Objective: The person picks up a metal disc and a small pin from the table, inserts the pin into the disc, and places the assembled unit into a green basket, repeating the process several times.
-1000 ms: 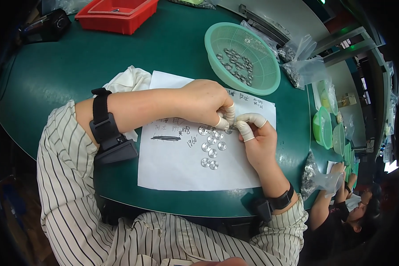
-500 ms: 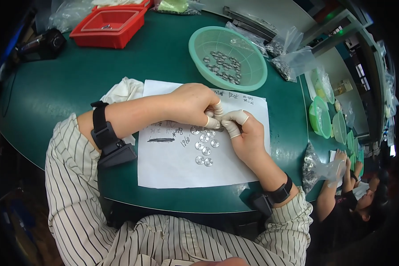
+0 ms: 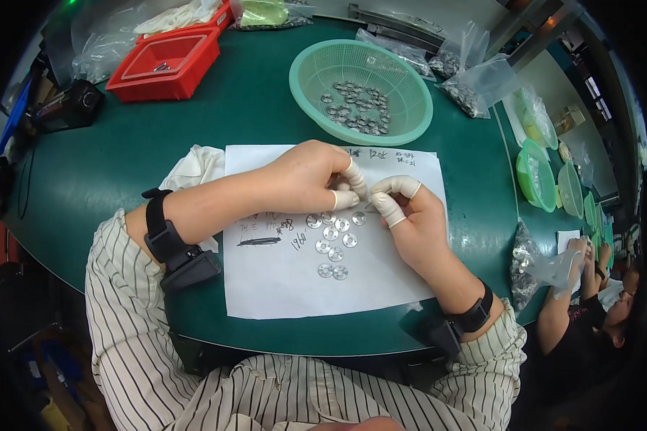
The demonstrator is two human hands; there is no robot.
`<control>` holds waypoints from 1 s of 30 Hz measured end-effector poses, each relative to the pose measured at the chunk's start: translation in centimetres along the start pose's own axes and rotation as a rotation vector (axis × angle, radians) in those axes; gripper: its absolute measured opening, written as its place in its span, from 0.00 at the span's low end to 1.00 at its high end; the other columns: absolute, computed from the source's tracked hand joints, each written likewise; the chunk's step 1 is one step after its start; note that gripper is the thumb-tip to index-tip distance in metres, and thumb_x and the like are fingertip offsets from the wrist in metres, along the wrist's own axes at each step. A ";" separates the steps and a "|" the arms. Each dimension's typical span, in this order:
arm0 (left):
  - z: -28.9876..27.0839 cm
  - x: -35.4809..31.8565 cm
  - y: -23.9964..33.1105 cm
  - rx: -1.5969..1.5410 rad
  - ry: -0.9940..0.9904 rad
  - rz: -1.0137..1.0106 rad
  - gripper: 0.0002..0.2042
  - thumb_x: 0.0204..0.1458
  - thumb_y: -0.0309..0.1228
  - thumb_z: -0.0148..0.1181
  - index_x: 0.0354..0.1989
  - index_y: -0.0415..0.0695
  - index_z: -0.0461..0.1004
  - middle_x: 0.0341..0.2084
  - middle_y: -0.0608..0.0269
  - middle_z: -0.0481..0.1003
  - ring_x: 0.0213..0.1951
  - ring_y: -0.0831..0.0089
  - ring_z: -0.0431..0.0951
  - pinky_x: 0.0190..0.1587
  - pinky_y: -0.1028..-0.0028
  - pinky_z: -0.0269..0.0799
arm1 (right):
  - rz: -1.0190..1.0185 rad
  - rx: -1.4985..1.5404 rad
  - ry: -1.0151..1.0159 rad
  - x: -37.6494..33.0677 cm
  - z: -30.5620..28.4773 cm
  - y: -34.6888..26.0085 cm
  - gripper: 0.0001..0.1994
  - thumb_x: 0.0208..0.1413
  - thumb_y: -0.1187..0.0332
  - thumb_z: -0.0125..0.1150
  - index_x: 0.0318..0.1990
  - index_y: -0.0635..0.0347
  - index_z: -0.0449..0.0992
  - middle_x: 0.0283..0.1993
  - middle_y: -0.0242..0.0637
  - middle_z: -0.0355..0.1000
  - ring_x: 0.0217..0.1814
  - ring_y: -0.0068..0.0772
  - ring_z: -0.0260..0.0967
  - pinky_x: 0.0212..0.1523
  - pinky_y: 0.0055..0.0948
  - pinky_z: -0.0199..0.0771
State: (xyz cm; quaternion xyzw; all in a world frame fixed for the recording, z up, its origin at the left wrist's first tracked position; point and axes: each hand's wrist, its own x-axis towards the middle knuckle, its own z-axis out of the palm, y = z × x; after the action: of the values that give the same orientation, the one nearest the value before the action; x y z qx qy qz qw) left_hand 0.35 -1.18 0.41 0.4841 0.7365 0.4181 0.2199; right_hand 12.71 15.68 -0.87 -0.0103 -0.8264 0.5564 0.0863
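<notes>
Left hand (image 3: 305, 179) and right hand (image 3: 410, 215) meet fingertip to fingertip over white paper sheet (image 3: 280, 280) — both grips pinched on something too small to tell; metal washers (image 3: 332, 241) lie just below.

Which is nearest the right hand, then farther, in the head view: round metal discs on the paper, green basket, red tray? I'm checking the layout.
From the right hand:
1. Metal discs, just left on the paper.
2. Green basket, beyond it.
3. Red tray, far upper left.

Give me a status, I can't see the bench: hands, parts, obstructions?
Left hand and right hand pinch together above the washers on the paper sheet. What they pinch is hidden. Green basket stands behind, apart.
</notes>
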 end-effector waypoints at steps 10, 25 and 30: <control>0.1 0.1 -0.7 0.020 0.009 -0.022 0.07 0.42 0.28 0.66 0.30 0.42 0.78 0.20 0.66 0.71 0.20 0.79 0.65 0.23 0.77 0.62 | -0.024 -0.062 -0.062 -0.1 0.6 0.3 0.04 0.56 0.75 0.58 0.38 0.64 0.73 0.30 0.28 0.70 0.28 0.15 0.63 0.29 0.16 0.65; -0.1 0.3 -0.9 0.042 -0.006 -0.019 0.08 0.40 0.28 0.66 0.30 0.42 0.78 0.20 0.65 0.72 0.20 0.78 0.68 0.24 0.76 0.63 | -0.315 -0.458 -0.028 0.4 1.4 -0.7 0.04 0.51 0.77 0.60 0.35 0.60 0.74 0.27 0.37 0.70 0.27 0.30 0.71 0.29 0.25 0.70; -0.4 0.1 -0.6 0.001 -0.043 -0.043 0.09 0.42 0.32 0.65 0.31 0.43 0.79 0.20 0.62 0.74 0.22 0.74 0.72 0.27 0.74 0.67 | -0.366 -0.389 -0.009 0.2 0.8 0.0 0.03 0.52 0.76 0.59 0.35 0.61 0.74 0.27 0.33 0.70 0.26 0.24 0.69 0.28 0.22 0.69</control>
State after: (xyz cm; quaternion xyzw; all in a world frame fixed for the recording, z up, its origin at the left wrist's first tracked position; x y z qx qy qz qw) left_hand -0.27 -1.32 0.15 0.4771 0.7422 0.4022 0.2444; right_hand 12.39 14.99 -1.17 0.1254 -0.9062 0.3625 0.1780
